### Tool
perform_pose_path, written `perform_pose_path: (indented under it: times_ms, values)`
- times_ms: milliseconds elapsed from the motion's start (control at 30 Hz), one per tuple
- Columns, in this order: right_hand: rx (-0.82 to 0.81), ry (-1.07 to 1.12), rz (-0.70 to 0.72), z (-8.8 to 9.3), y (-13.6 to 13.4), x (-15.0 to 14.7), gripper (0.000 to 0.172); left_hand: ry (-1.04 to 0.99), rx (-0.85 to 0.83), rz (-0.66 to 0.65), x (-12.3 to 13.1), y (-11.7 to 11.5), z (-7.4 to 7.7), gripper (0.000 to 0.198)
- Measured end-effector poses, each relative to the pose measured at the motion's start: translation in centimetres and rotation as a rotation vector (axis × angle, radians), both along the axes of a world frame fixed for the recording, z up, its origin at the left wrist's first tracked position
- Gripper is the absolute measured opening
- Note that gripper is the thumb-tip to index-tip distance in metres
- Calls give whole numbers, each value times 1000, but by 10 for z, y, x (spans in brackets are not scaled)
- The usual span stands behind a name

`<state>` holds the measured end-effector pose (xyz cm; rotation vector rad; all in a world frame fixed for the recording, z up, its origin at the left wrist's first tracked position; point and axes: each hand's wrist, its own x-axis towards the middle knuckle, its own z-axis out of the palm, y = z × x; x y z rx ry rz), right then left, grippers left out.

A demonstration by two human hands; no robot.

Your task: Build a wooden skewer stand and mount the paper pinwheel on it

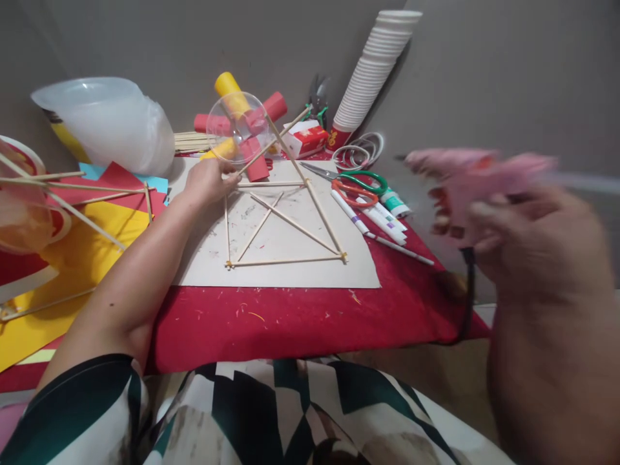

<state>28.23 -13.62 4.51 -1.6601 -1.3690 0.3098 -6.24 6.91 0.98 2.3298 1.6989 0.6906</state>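
Observation:
My right hand (542, 239) is wrapped round a pink glue gun (465, 171), raised off the right side of the table and slightly blurred. Its dark nozzle points left, and a black cord hangs below. Over the far left part of the white board (300, 274), my left hand (210, 181) pinches a thin wooden stick (259, 155) at the joined stick frame (285, 261). Yellowish blobs mark the frame's lower corners. Two short sticks (295, 223) lie inside it. A clear plastic disc or lid (237, 126) stands behind the left hand, before red and yellow paper tubes (232, 93).
Scissors (361, 184) and several markers (382, 223) lie right of the board. A tall leaning stack of paper cups (372, 64), pliers (317, 106) and a red box (307, 137) stand behind. At left are plastic bowls (106, 123), yellow paper (106, 239) and another stick structure (80, 213).

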Motion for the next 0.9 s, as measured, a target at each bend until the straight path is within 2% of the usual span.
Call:
perform_pose_path:
  times_ms: [33, 100, 167, 267, 400, 533, 633, 700, 833, 900]
  values:
    - [34, 165, 45, 2, 0, -7, 37, -20, -5, 0, 1, 1, 1, 25]
    - [-17, 452, 147, 1, 4, -21, 25, -72, -16, -22, 2, 5, 1, 20]
    - [-163, 540, 245, -5, 10, -35, 25, -118, -25, -71, 1, 9, -1, 15]
    - [-299, 479, 368, -11, 25, -57, 36, -163, -43, -149, -1, 12, -4, 14]
    - [-350, 273, 486, -7, 54, -86, 46, -260, -86, -185, -2, 12, -6, 12]
    - [-345, 124, 575, -7, 86, -112, 42, -368, -126, -203, 0, 13, -6, 13]
    - [-376, 116, 593, -14, 101, -127, 35, -450, -128, -201, 0, 17, -7, 15]
    - [-389, 126, 590, -17, 107, -135, 34, -500, -95, -141, -2, 22, -9, 17]
    - [-399, 91, 573, -22, 117, -147, 39, -513, -23, 142, -9, 29, -18, 23]
    - [-360, 38, 574, -24, 122, -151, 38, -469, -44, 161, -12, 30, -22, 23]
